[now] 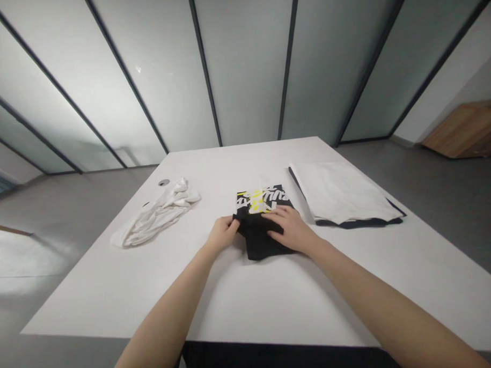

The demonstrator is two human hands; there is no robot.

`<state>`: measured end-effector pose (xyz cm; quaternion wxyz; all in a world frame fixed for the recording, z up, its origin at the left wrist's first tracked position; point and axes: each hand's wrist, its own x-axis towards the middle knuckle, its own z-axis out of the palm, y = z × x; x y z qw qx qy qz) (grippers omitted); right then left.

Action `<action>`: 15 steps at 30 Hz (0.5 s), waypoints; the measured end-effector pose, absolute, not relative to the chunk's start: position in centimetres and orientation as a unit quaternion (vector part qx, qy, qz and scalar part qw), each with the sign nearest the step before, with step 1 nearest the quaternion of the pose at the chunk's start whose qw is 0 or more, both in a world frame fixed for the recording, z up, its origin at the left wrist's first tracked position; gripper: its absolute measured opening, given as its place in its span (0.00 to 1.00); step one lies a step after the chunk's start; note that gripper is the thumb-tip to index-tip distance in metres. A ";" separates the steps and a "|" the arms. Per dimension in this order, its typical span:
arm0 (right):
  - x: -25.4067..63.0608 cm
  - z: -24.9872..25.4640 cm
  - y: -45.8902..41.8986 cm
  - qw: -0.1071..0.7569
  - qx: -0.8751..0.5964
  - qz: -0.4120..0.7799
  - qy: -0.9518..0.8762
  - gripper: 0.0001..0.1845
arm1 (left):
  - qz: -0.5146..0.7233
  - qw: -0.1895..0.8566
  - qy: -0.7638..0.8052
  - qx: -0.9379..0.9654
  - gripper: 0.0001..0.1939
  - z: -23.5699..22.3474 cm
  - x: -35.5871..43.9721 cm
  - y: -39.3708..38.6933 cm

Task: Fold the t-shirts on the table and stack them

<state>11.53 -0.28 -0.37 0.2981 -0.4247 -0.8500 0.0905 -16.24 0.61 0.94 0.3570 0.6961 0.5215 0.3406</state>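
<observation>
A black T-shirt [260, 234] with white and yellow lettering lies partly folded at the middle of the table, its print facing up on the far part. At its left edge, my left hand [223, 231] pinches the cloth between thumb and fingers. My right hand [289, 228] rests on the shirt's right side with fingers spread over the plain black fold. A flap of the shirt hangs loosely toward me below the hands. The fingertips of my left hand are partly hidden by the cloth.
On the left of the white table [233, 308] lies a crumpled white cloth [162, 216], near a round grey disc [164, 182] in the tabletop. A flat stack, white cloth [342, 191] over black cloth [359, 223], is at the right. Frosted glass panels [245, 66] stand behind.
</observation>
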 end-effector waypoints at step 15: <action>13.1 0.2 0.6 0.473 -0.516 0.255 -0.667 0.07 | 0.664 0.545 0.392 0.328 0.25 3.2 -18.8 2.1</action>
